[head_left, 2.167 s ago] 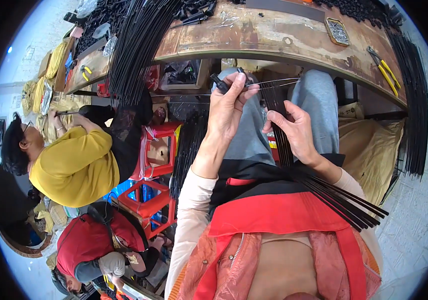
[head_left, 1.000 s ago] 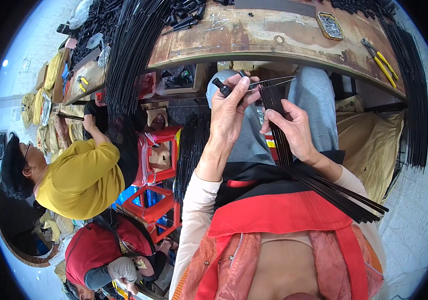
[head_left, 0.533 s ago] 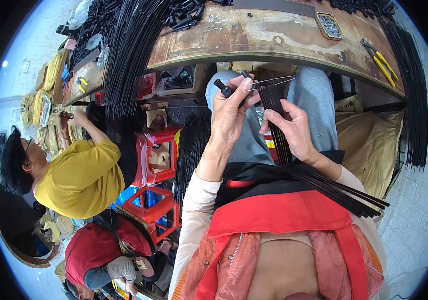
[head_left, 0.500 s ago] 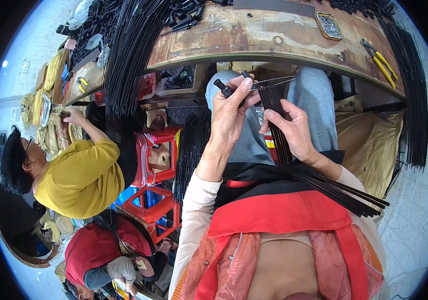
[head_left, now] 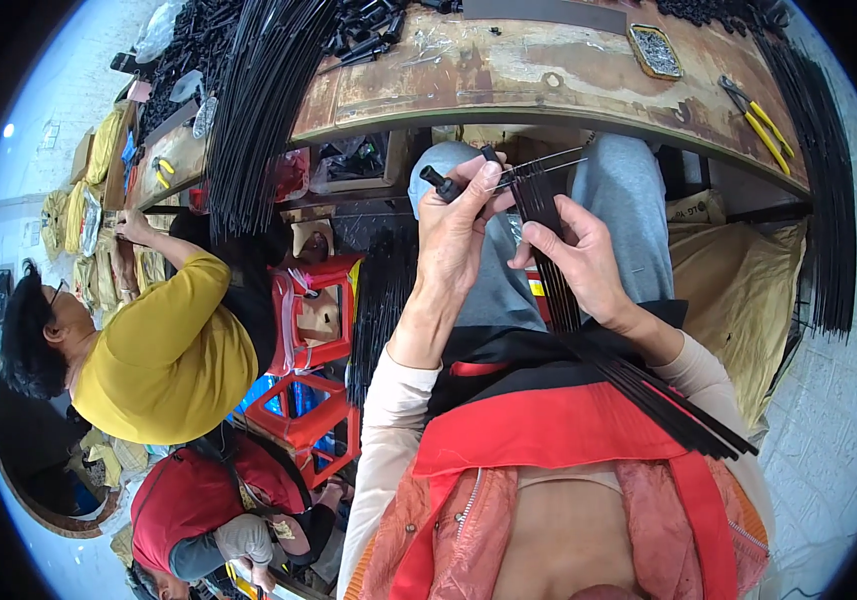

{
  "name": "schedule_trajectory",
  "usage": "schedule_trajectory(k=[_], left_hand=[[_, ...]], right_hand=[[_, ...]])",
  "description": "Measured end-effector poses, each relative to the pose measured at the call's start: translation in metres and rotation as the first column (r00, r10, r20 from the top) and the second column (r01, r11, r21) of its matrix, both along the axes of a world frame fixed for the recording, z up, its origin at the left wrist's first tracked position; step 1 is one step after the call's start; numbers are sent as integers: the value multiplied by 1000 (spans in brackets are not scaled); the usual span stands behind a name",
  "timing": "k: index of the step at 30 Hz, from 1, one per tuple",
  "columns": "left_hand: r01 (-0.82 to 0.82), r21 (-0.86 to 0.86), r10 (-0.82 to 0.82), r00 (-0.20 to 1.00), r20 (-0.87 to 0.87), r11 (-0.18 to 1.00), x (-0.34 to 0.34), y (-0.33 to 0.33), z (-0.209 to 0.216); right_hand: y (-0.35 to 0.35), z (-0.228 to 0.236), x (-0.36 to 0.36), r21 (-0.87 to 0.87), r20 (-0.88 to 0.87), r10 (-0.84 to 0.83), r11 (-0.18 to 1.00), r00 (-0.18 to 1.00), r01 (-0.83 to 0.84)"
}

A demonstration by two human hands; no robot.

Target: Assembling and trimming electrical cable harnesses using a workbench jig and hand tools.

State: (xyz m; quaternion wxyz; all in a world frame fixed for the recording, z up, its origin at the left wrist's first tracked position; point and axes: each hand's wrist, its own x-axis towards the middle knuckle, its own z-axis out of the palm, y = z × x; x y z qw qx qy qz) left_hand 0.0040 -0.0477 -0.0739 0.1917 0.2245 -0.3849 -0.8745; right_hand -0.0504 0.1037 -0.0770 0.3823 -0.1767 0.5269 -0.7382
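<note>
My left hand is closed around a black flanged plastic tube, which sticks out past the thumb. A second black stub shows at its fingertips. From these fingers a thin metal wire runs rightward past the upper ends of a bundle of thin black rods, which look like umbrella ribs. Whether the wire passes through every rod end is too small to tell. My right hand pinches the bundle below those ends, thumb on top. The rods fan out below my wrist, across my red and black apron.
Ahead stands a worn wooden bench with yellow-handled pliers and a tray of small metal bits. Black rods hang over its edge on both sides. Red stools and two co-workers are at my left.
The rods' lower ends have swung slightly left and down. The black tube has tilted a little in my left hand. At left, the co-worker in yellow has shifted their arm and torso.
</note>
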Motion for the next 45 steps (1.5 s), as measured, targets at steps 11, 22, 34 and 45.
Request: schedule_trajectory(k=[11,22,34,45], left_hand=[[-26,-67,25,1000,-12,997,4,2,3],[6,-43,-5,1000,26,999,6,-5,2],[20,-150,-12,999,52,989,15,4,11],[134,15,-134,991,12,991,18,4,11]], right_hand=[[2,2,2,7,-48,17,1000,999,-16],[1,-3,-3,24,-34,45,999,998,-44],[0,2,-6,10,31,24,1000,999,-25],[5,3,-12,-35,58,65,997,996,-63]])
